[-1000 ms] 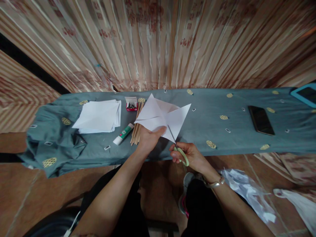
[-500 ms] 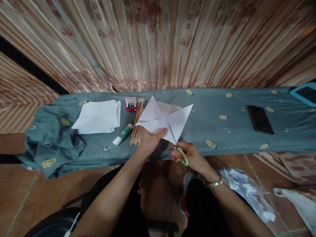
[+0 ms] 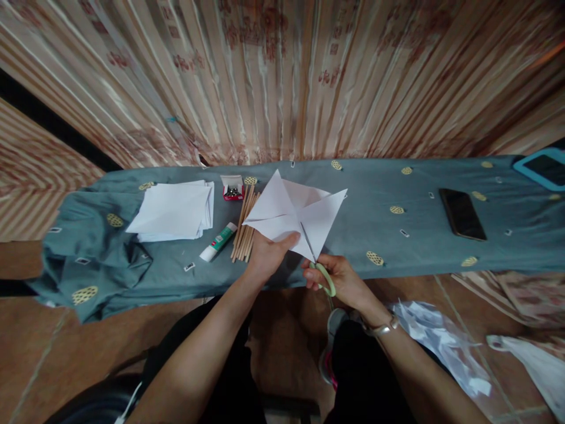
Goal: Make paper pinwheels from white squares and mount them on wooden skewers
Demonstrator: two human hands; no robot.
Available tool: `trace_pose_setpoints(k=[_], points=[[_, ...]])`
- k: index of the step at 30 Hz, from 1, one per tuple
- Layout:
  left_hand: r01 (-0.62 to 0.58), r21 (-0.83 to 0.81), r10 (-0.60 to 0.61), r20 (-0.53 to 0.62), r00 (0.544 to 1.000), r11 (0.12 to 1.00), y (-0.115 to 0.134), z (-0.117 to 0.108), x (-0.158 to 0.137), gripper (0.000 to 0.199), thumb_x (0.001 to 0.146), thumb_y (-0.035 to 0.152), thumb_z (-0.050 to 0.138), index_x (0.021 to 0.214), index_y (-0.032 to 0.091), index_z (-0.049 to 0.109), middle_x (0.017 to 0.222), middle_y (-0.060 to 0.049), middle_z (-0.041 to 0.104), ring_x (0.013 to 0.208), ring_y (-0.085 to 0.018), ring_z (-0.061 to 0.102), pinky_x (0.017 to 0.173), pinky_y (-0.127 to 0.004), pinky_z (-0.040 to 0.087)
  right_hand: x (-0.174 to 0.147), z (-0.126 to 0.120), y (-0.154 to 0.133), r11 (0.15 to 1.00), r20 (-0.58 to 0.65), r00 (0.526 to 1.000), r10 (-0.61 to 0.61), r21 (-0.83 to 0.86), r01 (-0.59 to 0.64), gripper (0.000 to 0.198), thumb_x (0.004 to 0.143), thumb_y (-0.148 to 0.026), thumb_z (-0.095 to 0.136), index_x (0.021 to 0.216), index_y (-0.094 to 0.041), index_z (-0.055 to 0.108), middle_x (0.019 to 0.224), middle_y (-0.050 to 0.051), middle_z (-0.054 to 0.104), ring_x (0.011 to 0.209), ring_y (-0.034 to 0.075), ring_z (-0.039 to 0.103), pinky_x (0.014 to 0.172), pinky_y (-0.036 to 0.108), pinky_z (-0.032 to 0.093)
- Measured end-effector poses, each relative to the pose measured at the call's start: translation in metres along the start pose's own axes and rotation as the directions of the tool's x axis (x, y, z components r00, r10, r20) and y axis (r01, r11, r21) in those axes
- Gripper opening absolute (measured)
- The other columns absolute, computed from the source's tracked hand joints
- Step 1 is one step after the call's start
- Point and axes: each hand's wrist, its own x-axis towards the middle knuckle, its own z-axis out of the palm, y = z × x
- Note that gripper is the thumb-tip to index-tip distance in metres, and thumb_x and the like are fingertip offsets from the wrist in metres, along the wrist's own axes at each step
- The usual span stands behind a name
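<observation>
My left hand (image 3: 270, 254) is closed on a white sheet of paper (image 3: 282, 203), thumb on top and fingers hidden beneath. Slits run from the paper's corners toward its middle, and its pointed flaps lift a little. My right hand (image 3: 338, 280) grips scissors (image 3: 325, 280) with light green handles, just below the paper's near corner. Their blades reach into the slit there. Left of the paper lie a bundle of thin wooden sticks (image 3: 242, 238), a green and white glue stick (image 3: 218, 242) and a small red box (image 3: 233, 192) of metal pins or tacks, lid up.
A stack of white paper (image 3: 174, 209) lies on the left of the blue-green cloth (image 3: 282, 280). On the right are a dark phone (image 3: 462, 214) and a blue-framed device (image 3: 542, 168). A clear plastic bag (image 3: 441, 338) with white scraps sits on the floor. A striped curtain (image 3: 282, 82) hangs behind.
The view has shifted very slightly. Both hands keep their grips, and the paper has tilted a touch. The scissors stay at the same near-corner slit.
</observation>
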Motion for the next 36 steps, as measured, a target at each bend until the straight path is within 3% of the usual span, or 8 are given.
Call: trace_pose_setpoints(k=[7, 25, 36], points=[[0.014, -0.019, -0.014, 0.024, 1.0, 1.0, -0.0019, 0.0003, -0.0012, 0.036, 0.059, 0.025, 0.073, 0.091, 0.013, 0.062, 0.09, -0.008, 0.071, 0.08, -0.02, 0.065, 0.077, -0.033, 0.053, -0.0006, -0.0024, 0.0017, 1.0, 0.009, 1.0, -0.016, -0.022, 0.016, 0.041, 0.061, -0.051, 0.077, 0.077, -0.015, 0.065, 0.056, -0.002, 0.061, 0.047, 0.008, 0.052, 0.045, 0.019, 0.04], [0.045, -0.09, -0.041, 0.04, 0.998, 0.995, -0.0096, -0.0008, -0.0011, 0.033, 0.061, 0.029, 0.073, 0.089, 0.015, 0.064, 0.09, -0.007, 0.071, 0.079, -0.02, 0.066, 0.076, -0.033, 0.053, 0.0005, 0.0005, -0.0038, 1.0, -0.008, 1.0, 0.011, 0.015, -0.011, 0.041, 0.056, -0.051, 0.08, 0.071, -0.016, 0.065, 0.05, -0.004, 0.059, 0.043, 0.008, 0.049, 0.042, 0.02, 0.038], [0.052, -0.015, -0.052, 0.007, 0.999, 0.999, -0.0022, 0.0017, -0.0027, 0.038, 0.057, 0.026, 0.073, 0.091, 0.014, 0.062, 0.089, -0.007, 0.071, 0.077, -0.02, 0.066, 0.075, -0.033, 0.053, 0.0012, 0.0006, -0.0049, 1.0, -0.029, 1.0, 0.003, 0.031, -0.002, 0.041, 0.052, -0.05, 0.082, 0.068, -0.016, 0.066, 0.049, -0.004, 0.059, 0.044, 0.008, 0.05, 0.044, 0.02, 0.04]])
